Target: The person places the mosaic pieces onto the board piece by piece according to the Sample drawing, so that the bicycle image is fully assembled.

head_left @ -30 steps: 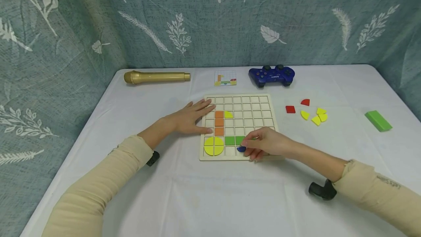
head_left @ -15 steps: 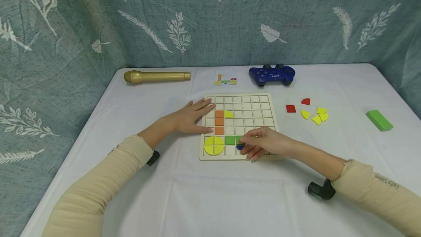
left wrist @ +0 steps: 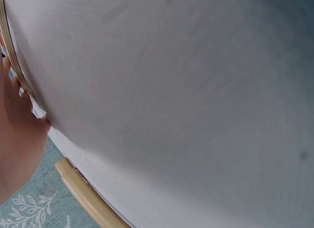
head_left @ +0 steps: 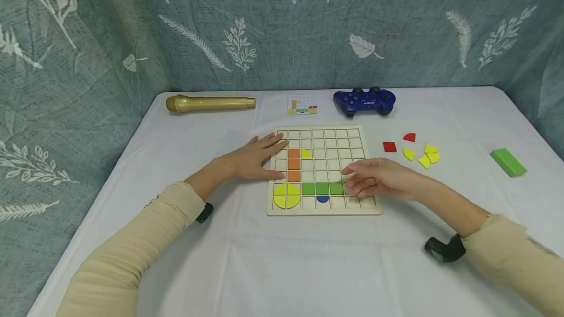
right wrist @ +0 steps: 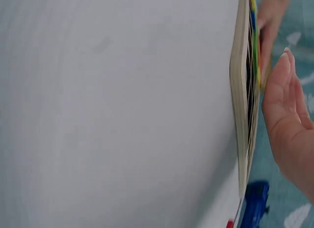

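Note:
A pale wooden grid board lies mid-table. My left hand rests on its left edge with the fingers spread. Over the board's right part hovers my right hand, fingers loosely bent and holding nothing. In the grid sit a yellow circle of quarter pieces, three orange squares, a yellow quarter piece and a row of three green squares. A blue half-circle lies just below the middle green square. The right wrist view shows my right hand above the board's edge.
Right of the board lie a red square, a red quarter piece and several yellow quarter pieces. A green block is farther right. Behind stand a gold microphone, a pattern card and a blue game controller.
My right hand has let go of the blue half-circle, now lying in the grid, and moved right and slightly back. My left hand has stayed put.

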The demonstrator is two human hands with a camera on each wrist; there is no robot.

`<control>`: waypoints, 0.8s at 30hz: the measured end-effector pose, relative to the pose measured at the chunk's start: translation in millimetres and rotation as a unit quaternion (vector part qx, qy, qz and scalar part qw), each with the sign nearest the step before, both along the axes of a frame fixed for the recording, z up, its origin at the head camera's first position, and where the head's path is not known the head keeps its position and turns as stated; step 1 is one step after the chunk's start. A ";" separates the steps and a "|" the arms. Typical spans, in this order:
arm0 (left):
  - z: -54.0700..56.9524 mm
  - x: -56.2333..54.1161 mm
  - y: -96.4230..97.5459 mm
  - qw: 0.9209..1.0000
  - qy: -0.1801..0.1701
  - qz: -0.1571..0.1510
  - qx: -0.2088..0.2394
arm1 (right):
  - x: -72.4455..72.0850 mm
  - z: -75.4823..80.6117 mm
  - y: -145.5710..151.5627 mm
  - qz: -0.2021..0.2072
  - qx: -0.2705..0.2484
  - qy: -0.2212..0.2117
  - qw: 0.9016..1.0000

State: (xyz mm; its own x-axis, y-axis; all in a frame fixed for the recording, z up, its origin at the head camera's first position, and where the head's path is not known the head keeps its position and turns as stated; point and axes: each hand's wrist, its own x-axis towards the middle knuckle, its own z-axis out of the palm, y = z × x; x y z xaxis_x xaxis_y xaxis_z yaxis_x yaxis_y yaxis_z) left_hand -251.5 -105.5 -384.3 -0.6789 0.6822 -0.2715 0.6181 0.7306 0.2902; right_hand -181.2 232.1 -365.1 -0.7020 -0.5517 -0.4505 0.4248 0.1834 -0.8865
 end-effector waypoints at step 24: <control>0.0 1.1 -1.8 1.000 -0.004 0.003 0.002 | -46.3 12.5 94.2 -0.183 -0.046 -0.001 0.982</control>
